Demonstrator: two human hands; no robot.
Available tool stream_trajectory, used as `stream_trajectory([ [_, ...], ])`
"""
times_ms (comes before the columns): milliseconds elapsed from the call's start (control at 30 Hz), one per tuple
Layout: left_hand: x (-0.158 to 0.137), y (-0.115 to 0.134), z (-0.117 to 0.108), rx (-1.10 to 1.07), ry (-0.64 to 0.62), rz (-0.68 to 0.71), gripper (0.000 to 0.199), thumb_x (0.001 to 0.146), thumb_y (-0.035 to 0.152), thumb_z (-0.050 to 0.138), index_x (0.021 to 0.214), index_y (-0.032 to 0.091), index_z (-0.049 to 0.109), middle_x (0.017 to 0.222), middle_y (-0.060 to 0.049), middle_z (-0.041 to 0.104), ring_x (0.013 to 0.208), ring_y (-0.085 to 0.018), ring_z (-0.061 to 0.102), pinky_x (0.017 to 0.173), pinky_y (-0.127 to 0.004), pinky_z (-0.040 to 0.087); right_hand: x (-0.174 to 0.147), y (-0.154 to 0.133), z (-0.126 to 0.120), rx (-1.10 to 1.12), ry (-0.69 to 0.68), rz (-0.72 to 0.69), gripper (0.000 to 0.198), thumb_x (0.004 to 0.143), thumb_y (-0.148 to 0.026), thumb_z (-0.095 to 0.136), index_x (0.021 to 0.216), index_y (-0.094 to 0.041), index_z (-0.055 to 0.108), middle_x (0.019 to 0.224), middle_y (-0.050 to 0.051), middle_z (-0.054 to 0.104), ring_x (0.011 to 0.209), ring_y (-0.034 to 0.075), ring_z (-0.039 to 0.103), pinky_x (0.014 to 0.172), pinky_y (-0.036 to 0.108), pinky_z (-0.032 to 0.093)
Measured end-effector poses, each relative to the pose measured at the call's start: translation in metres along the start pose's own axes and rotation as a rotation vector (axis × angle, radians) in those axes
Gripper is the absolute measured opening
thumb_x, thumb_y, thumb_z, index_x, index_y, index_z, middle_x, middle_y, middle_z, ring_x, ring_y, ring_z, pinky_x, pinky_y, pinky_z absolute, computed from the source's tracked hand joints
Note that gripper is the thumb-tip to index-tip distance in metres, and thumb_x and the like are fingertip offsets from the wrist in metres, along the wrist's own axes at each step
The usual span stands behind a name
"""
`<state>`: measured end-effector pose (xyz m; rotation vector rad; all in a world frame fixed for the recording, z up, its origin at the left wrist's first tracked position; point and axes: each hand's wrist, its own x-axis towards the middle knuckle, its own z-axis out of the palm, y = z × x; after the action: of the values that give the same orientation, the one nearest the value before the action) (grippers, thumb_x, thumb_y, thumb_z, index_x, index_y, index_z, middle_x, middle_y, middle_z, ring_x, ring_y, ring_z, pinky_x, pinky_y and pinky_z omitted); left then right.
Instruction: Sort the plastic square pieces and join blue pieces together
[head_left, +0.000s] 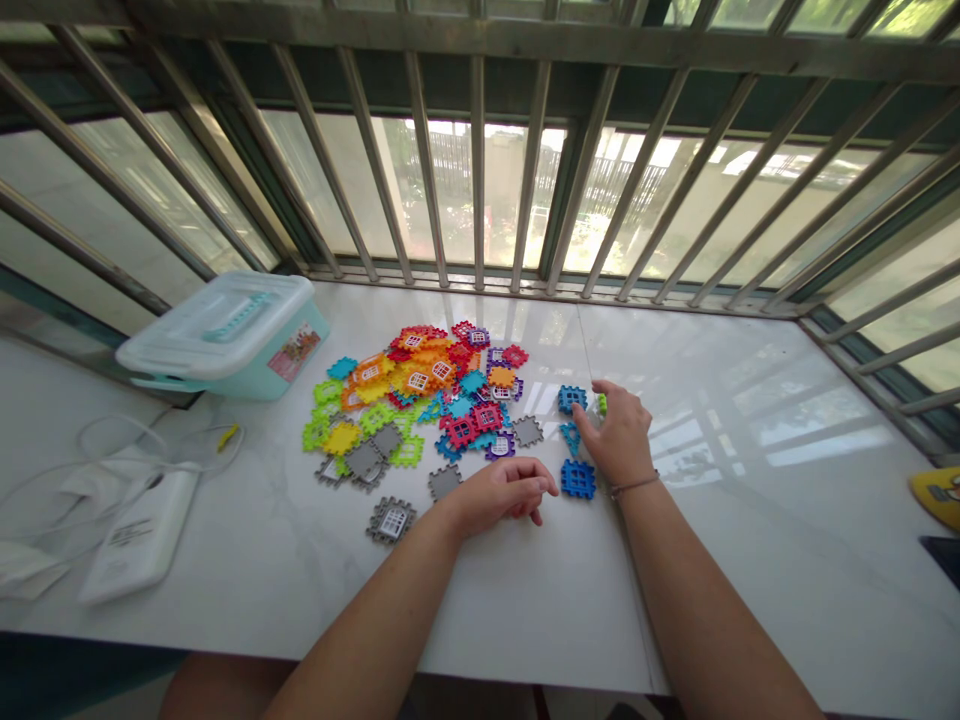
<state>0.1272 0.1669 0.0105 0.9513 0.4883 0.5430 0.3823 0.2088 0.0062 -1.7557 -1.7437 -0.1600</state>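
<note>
My right hand (619, 430) is over the table, thumb and index finger apart. The thumb tip is at the edge of a blue square window piece (572, 399). A bright green piece (602, 404) shows partly beside the index finger; the rest is hidden. Below the square lie a small blue triangle frame (571, 438) and a second, darker blue window piece (577, 479), roughly in a column. My left hand (506, 492) hovers or rests left of that column, loosely curled with fingers apart and nothing in them. Grey interlocking pieces (445, 482) are close to its wrist.
A heap of colourful interlocking plates (420, 380) covers the table's middle. A grey window piece (391, 520) lies nearer me. At left stand a lidded light-blue box (225, 335) and a white power bank (141, 535) with cables. Metal bars (478, 170) border the back; a yellow object (937, 498) is far right.
</note>
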Motion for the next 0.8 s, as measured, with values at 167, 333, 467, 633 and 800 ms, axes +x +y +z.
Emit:
stream_trajectory([
  [167, 0.001, -0.001, -0.001, 0.004, -0.004, 0.005, 0.046, 0.088, 0.057, 0.084, 0.101, 0.014, 0.075, 0.059, 0.008, 0.049, 0.053, -0.008, 0.040, 0.074, -0.032, 0.060, -0.001, 0.000, 0.000, -0.003, 0.003, 0.000, 0.048, 0.101, -0.051, 0.060, 0.140, -0.023, 0.060, 0.131, 0.013, 0.074, 0.124, 0.036, 0.063, 0.110, 0.051, 0.040],
  [333, -0.001, 0.000, 0.001, 0.000, -0.004, 0.006, 0.046, 0.088, 0.057, 0.085, 0.101, 0.014, 0.074, 0.059, 0.008, 0.048, 0.054, -0.008, 0.039, 0.072, -0.031, 0.061, -0.001, -0.001, -0.002, -0.004, 0.002, 0.001, 0.046, 0.102, -0.050, 0.059, 0.140, -0.023, 0.060, 0.130, 0.014, 0.074, 0.124, 0.036, 0.063, 0.110, 0.050, 0.040],
  [467, -0.003, 0.001, 0.004, 0.053, 0.026, -0.007, 0.047, 0.087, 0.059, 0.083, 0.100, 0.016, 0.071, 0.061, 0.008, 0.045, 0.055, -0.010, 0.037, 0.060, -0.031, 0.059, -0.002, -0.001, -0.002, -0.008, 0.010, -0.004, 0.044, 0.103, -0.048, 0.059, 0.139, -0.023, 0.060, 0.130, 0.013, 0.074, 0.124, 0.035, 0.064, 0.111, 0.050, 0.040],
  [633, -0.009, 0.004, 0.008, 0.472, 0.264, 0.184, 0.036, 0.096, 0.054, 0.071, 0.087, 0.019, 0.065, 0.070, 0.002, 0.054, 0.062, -0.014, 0.049, 0.065, -0.029, 0.050, -0.004, 0.001, -0.004, -0.014, 0.014, 0.007, 0.044, 0.103, -0.048, 0.058, 0.139, -0.023, 0.060, 0.130, 0.014, 0.074, 0.125, 0.035, 0.063, 0.112, 0.050, 0.039],
  [800, -0.018, 0.013, 0.008, 1.065, 0.745, 0.532, 0.020, 0.102, 0.034, 0.064, 0.086, 0.021, 0.064, 0.087, -0.007, 0.065, 0.089, -0.023, 0.058, 0.090, -0.037, 0.044, -0.008, 0.000, -0.012, -0.007, 0.056, 0.005, 0.039, 0.105, -0.047, 0.058, 0.136, -0.023, 0.062, 0.126, 0.011, 0.075, 0.121, 0.033, 0.065, 0.111, 0.047, 0.039],
])
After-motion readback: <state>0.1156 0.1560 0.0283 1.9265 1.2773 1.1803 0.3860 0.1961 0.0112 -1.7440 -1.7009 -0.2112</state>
